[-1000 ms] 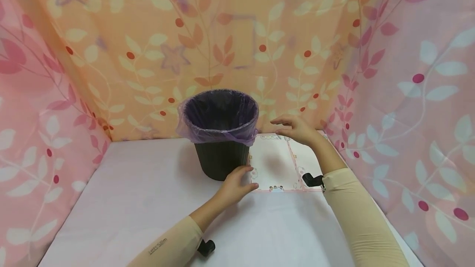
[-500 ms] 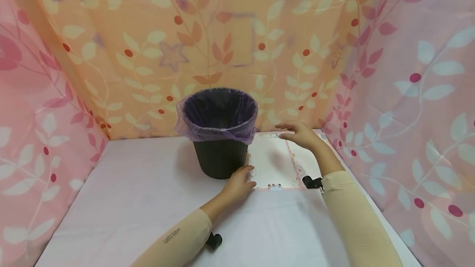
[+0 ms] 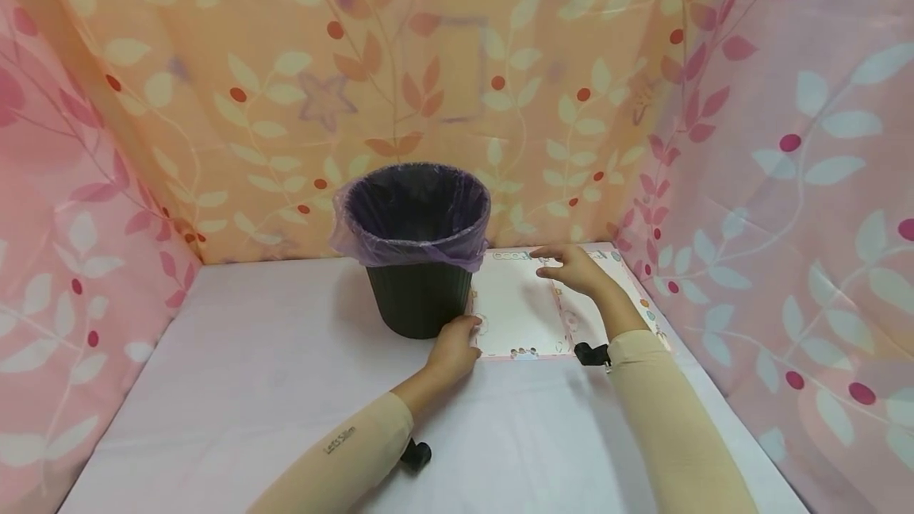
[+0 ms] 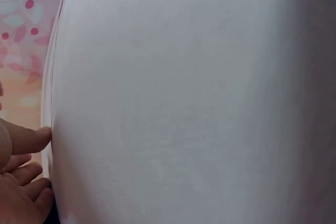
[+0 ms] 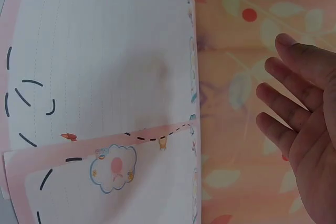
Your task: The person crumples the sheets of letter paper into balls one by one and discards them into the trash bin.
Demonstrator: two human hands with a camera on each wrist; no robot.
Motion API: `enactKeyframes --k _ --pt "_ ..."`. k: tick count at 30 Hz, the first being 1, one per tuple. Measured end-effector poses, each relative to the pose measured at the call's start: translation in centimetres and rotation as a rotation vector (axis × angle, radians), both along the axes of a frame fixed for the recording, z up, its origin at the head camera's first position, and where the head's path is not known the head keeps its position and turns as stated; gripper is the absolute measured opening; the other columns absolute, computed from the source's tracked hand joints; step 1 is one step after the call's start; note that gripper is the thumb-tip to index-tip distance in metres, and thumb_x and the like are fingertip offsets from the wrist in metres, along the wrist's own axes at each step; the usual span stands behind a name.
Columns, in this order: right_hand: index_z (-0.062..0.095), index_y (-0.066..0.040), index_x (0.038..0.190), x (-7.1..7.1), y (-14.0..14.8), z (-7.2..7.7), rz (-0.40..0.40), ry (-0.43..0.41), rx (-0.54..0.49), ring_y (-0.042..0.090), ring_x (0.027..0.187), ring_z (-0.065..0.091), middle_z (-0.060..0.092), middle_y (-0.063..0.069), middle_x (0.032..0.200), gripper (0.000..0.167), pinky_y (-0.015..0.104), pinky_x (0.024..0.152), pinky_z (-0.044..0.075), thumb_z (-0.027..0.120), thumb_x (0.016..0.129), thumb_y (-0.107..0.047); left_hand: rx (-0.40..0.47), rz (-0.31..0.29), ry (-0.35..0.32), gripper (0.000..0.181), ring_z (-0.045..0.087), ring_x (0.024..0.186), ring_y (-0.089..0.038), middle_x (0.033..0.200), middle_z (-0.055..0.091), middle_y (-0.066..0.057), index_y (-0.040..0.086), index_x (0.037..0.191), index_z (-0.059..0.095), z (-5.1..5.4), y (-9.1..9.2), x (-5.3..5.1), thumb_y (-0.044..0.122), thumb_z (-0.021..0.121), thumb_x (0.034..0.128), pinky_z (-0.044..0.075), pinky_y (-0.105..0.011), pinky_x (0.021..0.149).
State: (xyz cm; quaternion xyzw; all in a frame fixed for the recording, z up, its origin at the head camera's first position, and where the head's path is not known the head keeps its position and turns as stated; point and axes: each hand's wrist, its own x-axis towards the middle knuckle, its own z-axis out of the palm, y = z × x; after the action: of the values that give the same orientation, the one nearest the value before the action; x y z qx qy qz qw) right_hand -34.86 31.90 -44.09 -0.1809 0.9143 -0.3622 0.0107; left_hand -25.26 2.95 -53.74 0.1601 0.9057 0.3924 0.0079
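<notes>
A black bin [image 3: 420,300] lined with a purple bag [image 3: 457,251] stands on the white table in the head view. My left hand [image 3: 454,349] is at the bin's lower right side, fingers extended; whether it touches the bin cannot be told. In the left wrist view that hand [image 4: 23,177] shows at the lower left. My right hand [image 3: 577,270] hovers over the printed paper sheets [image 3: 516,312], right of the bin, fingers apart and holding nothing. The right wrist view shows this hand [image 5: 310,119] beside the sheets [image 5: 105,40], which overlap.
The white table [image 3: 271,387] is bounded by an orange patterned curtain [image 3: 271,181] behind and pink patterned curtains [image 3: 807,260] at the sides. A small black device [image 3: 416,454] is at the left wrist and another [image 3: 593,353] at the right wrist.
My right hand has lowered a little over the sheets. The head view has shifted slightly, and my left hand remains by the bin's base, its thumb and fingers less spread.
</notes>
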Motion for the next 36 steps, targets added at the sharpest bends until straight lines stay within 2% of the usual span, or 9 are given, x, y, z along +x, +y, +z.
enactKeyframes --k 9,14,20,25,29,31,33,34,36 --pt "0.066 -0.014 0.135 -0.1 0.7 -1.5 -0.050 -0.036 0.009 0.039 0.138 0.050 0.062 0.013 0.142 0.041 0.056 0.118 0.036 0.074 0.096 -0.023 -0.024 -0.093 -0.048 0.061 0.058 0.131 -0.027 0.137 0.065 -0.009 0.005 0.136 0.063 0.9 -1.0 0.2 -0.004 0.082 0.0788 0.048 -0.041 0.110" --pt "0.063 -0.016 0.139 0.1 0.9 -2.5 -0.089 -0.084 0.019 0.047 0.141 0.043 0.054 0.016 0.150 0.047 0.063 0.116 0.035 0.074 0.096 -0.031 -0.039 -0.130 -0.045 0.063 0.058 0.132 -0.027 0.138 0.065 -0.009 0.004 0.137 0.062 1.2 -1.7 0.6 -0.003 0.083 0.0779 0.049 -0.042 0.109" --pt "0.061 -0.015 0.141 0.5 1.6 -4.2 -0.104 -0.094 0.034 0.047 0.145 0.037 0.050 0.017 0.154 0.047 0.067 0.116 0.031 0.072 0.097 -0.026 -0.076 -0.178 -0.022 0.064 0.058 0.131 -0.028 0.135 0.065 -0.012 0.001 0.136 0.062 1.0 -2.4 1.7 -0.003 0.084 0.0758 0.047 -0.042 0.111" --pt "0.061 -0.013 0.142 0.6 1.9 -5.4 -0.117 -0.119 0.034 0.045 0.147 0.036 0.051 0.018 0.153 0.046 0.068 0.118 0.028 0.072 0.098 -0.022 -0.132 -0.191 -0.004 0.063 0.059 0.131 -0.026 0.134 0.066 -0.010 0.003 0.134 0.064 1.2 -2.8 2.8 -0.003 0.084 0.0748 0.046 -0.041 0.113" --pt "0.059 -0.013 0.143 0.8 2.1 -6.2 -0.135 -0.153 0.042 0.046 0.146 0.038 0.048 0.020 0.155 0.049 0.065 0.116 0.032 0.073 0.097 -0.022 -0.155 -0.199 -0.011 0.061 0.058 0.130 -0.027 0.135 0.066 -0.010 0.003 0.133 0.065 1.4 -3.1 3.7 -0.002 0.083 0.0752 0.046 -0.042 0.113" --pt "0.059 -0.013 0.143 1.0 2.1 -6.6 -0.151 -0.168 0.038 0.045 0.141 0.044 0.049 0.021 0.153 0.052 0.058 0.110 0.044 0.076 0.095 -0.023 -0.161 -0.203 -0.017 0.060 0.059 0.130 -0.027 0.135 0.066 -0.009 0.003 0.133 0.065 1.6 -3.3 4.3 -0.002 0.083 0.0758 0.045 -0.042 0.113" --pt "0.059 -0.013 0.144 1.2 2.1 -7.0 -0.160 -0.187 0.026 0.043 0.121 0.061 0.052 0.023 0.150 0.056 0.046 0.091 0.056 0.079 0.092 -0.022 -0.161 -0.207 -0.018 0.060 0.059 0.129 -0.027 0.134 0.066 -0.009 0.003 0.132 0.065 1.7 -3.5 5.0 -0.002 0.083 0.0749 0.046 -0.043 0.112" --pt "0.058 -0.014 0.145 1.2 2.0 -7.2 -0.161 -0.197 0.025 0.040 0.106 0.066 0.053 0.023 0.149 0.059 0.040 0.079 0.058 0.080 0.091 -0.023 -0.157 -0.209 -0.024 0.060 0.060 0.128 -0.027 0.134 0.066 -0.010 0.003 0.132 0.065 1.7 -3.7 5.3 -0.002 0.083 0.0745 0.046 -0.043 0.112" --pt "0.055 -0.016 0.147 1.5 1.9 -7.6 -0.157 -0.236 0.012 0.032 0.077 0.062 0.053 0.022 0.149 0.067 0.030 0.059 0.051 0.083 0.088 -0.024 -0.155 -0.210 -0.038 0.060 0.061 0.128 -0.026 0.134 0.066 -0.009 0.003 0.132 0.066 1.7 -4.0 6.0 -0.003 0.083 0.0742 0.047 -0.043 0.111"
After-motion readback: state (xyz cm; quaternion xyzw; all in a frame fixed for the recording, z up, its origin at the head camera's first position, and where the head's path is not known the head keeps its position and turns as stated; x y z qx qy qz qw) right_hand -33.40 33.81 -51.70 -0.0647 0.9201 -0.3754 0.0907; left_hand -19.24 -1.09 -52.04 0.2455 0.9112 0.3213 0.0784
